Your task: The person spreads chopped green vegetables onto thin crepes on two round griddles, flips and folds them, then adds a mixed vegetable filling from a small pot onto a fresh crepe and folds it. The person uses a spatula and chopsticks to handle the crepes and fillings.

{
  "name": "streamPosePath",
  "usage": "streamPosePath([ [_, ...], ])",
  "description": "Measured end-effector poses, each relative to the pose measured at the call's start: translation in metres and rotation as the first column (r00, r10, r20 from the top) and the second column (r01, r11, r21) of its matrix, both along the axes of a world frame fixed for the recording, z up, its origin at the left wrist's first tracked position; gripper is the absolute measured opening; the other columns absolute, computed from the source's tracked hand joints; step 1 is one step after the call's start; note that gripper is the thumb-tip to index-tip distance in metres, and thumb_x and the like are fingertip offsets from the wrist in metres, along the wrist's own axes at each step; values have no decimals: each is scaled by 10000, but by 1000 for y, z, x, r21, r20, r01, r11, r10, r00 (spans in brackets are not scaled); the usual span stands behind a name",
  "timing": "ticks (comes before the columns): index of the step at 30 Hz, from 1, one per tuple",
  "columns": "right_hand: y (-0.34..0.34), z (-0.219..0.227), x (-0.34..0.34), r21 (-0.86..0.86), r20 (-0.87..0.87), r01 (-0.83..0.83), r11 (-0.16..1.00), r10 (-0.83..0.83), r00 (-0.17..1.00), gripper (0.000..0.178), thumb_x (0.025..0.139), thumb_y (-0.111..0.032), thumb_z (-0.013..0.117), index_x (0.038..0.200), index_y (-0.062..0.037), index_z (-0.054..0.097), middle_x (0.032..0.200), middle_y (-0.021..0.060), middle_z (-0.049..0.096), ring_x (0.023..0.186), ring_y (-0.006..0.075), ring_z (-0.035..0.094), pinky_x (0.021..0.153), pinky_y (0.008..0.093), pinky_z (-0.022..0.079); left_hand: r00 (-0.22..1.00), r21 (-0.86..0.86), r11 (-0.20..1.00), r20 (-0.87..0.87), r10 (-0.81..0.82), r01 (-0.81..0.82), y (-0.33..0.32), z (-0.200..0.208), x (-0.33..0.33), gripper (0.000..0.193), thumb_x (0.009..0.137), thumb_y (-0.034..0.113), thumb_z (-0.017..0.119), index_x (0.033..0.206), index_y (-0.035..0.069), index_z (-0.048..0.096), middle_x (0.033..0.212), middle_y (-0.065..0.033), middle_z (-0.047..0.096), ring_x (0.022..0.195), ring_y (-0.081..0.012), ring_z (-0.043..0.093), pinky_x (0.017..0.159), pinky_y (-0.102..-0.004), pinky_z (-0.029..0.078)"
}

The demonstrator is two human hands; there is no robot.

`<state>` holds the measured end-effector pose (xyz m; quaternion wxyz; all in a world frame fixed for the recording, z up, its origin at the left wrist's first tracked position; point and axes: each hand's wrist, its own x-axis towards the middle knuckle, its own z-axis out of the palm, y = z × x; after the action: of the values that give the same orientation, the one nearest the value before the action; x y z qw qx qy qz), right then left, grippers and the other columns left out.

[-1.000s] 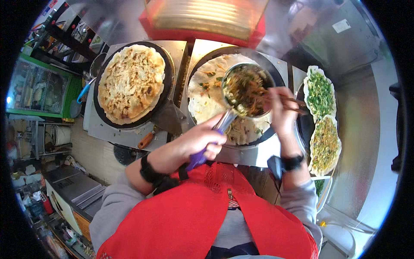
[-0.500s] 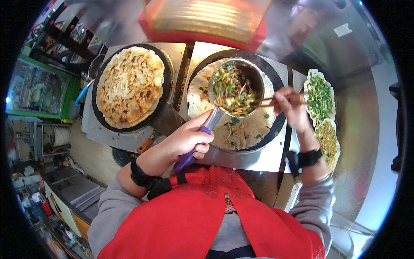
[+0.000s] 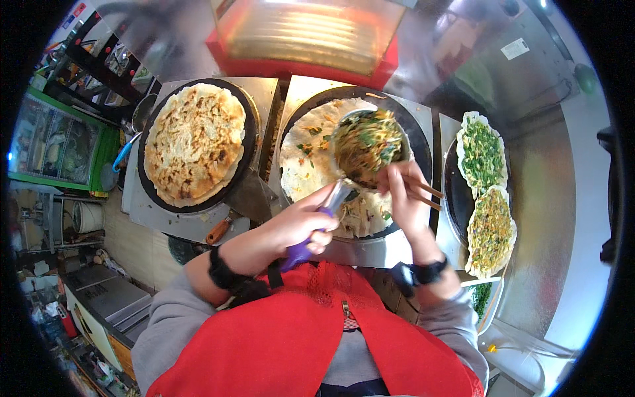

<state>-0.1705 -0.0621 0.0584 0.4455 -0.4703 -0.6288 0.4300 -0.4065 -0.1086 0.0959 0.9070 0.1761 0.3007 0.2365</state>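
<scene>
My left hand (image 3: 305, 223) grips the purple handle of a metal scoop (image 3: 366, 147) heaped with shredded green and yellow filling. The scoop hangs tilted over a pale flatbread (image 3: 305, 159) lying on the right round black griddle (image 3: 421, 144). My right hand (image 3: 402, 198) holds a pair of chopsticks (image 3: 423, 193) against the near rim of the scoop. Bits of filling lie scattered on the pale flatbread.
A browned flatbread (image 3: 193, 143) fills the left griddle (image 3: 246, 119). A scraper with an orange handle (image 3: 218, 231) lies at its near edge. Two flatbreads topped with greens (image 3: 481, 153) and yellow filling (image 3: 491, 231) rest on a dark pan at right. A red warming cabinet (image 3: 304, 36) stands behind.
The scoop has risen and shifted slightly right over the pale flatbread. My right hand has come in toward its near rim with the chopsticks. The filling in the scoop has been stirred.
</scene>
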Motion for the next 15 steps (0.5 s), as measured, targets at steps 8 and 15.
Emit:
streamPosePath([
  [8,1,26,5,47,45,-145,988,143,989,175,973,-174,534,857,-44,531,658,55,590,539,93,555,471,232,451,993,20,999,-113,-28,31,-6,2,-16,791,883,-25,469,1515,285,108,697,45,377,488,-38,325,435,-198,285],
  [15,2,30,6,-85,49,-27,996,32,998,187,970,-188,539,847,-48,557,661,9,598,548,81,540,491,231,438,995,70,996,-96,-41,48,-11,7,-19,785,869,-15,475,1520,237,113,656,45,381,473,-32,323,425,-200,267],
])
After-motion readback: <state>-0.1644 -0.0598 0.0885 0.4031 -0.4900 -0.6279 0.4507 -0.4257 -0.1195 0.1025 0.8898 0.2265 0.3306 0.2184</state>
